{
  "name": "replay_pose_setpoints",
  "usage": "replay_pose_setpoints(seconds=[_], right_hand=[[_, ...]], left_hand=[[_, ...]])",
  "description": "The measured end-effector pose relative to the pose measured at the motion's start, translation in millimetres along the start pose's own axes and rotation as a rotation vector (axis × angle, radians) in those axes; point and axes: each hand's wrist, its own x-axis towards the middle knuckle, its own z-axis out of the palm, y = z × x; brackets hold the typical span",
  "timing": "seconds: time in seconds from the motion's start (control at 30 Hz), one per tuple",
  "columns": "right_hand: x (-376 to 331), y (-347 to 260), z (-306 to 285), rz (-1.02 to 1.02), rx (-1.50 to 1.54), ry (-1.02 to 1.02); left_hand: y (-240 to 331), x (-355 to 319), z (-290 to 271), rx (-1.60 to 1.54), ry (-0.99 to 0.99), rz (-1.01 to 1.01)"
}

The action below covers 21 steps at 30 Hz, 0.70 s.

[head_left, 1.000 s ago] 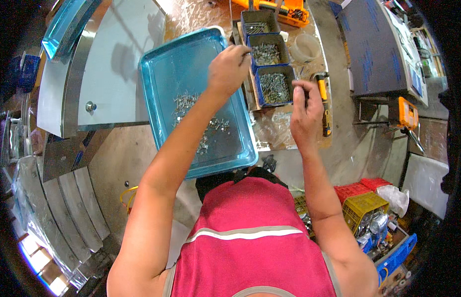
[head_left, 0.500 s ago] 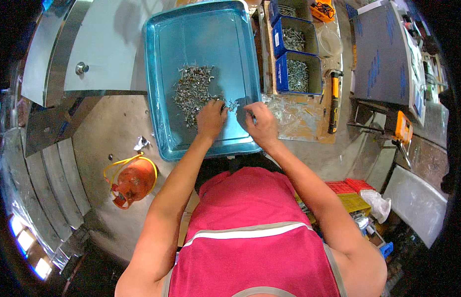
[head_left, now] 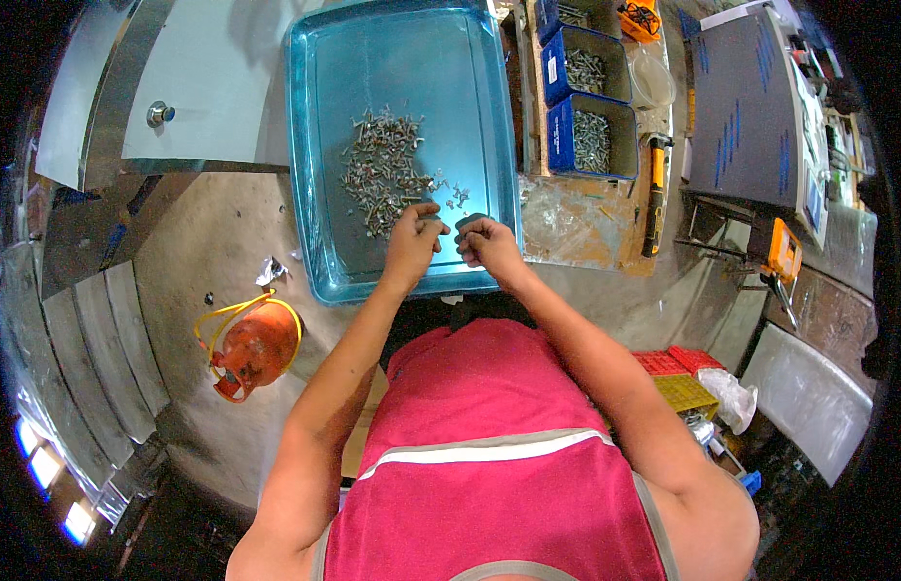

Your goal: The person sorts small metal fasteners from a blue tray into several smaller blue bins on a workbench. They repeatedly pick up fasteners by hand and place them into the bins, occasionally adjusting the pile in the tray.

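Note:
A large blue tray [head_left: 450,87] lies in front of me, holding a loose pile of small metal screws [head_left: 382,160]. A few more screws [head_left: 457,197] are scattered to the right of the pile. At the pile's near right edge is my left hand [head_left: 412,252], its fingers curled inward toward the other hand. My right hand [head_left: 491,250] is beside it over the near right part of the tray, fingers bent and pressed together. The two hands are close but apart. Anything held in the fingertips is too small or hidden to make out.
Right of the tray, blue bins [head_left: 561,138] of screws stand on a workbench [head_left: 576,228] with a clear plastic tub [head_left: 652,79] and a yellow-black tool [head_left: 655,194]. An orange gas cylinder [head_left: 261,344] with a yellow hose is on the floor at left.
My right hand has moved left and slightly nearer to me, closer to my left hand. The left hand has drawn back slightly from the pile, its fingers turned toward the right one.

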Motion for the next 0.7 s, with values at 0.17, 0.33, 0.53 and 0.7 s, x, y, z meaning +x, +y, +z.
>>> replay_pose_setpoints(seconds=[0.17, 0.33, 0.53, 0.7], right_hand=[[-6.2, 1.8, 0.9, -0.477, -0.652, 0.266], [2.9, -11.3, 7.4, -0.505, -0.865, 0.327], [16.3, -11.0, 9.8, -0.475, -0.921, 0.323], [5.3, -21.8, -9.5, -0.116, -0.181, 0.064]], left_hand=[[-10.0, 14.2, -7.9, -0.424, -0.095, -0.238], [-8.6, 27.0, -3.7, 0.617, 0.067, 0.193], [2.6, 29.8, 8.7, 0.979, -0.019, 0.311], [6.4, 36.4, 10.3, 1.072, -0.061, 0.375]])
